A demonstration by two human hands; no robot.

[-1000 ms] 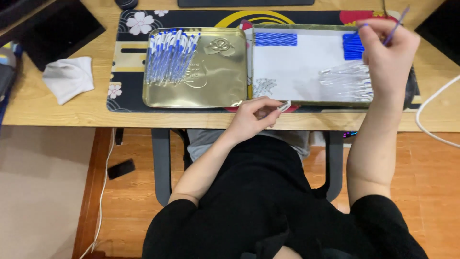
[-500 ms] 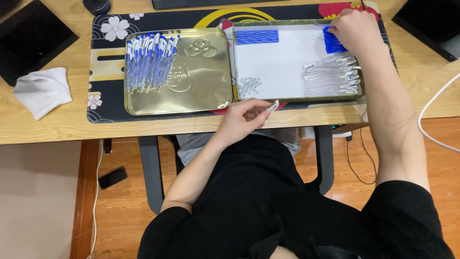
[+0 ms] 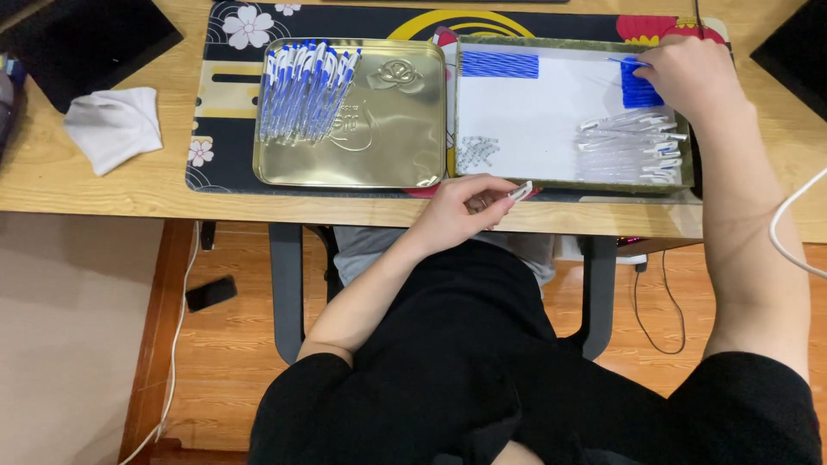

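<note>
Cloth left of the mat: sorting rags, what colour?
White cloth, plain, in the head view.

We find even, bright indoor light. Soft glare shows on the gold tray (image 3: 379, 129). Shadows under the desk (image 3: 86, 194) are faint. Focus is sharp, with slight bending at edges.

pens (image 3: 303, 90) in lid (image 3: 379, 146), box (image 3: 551, 112) right
</note>
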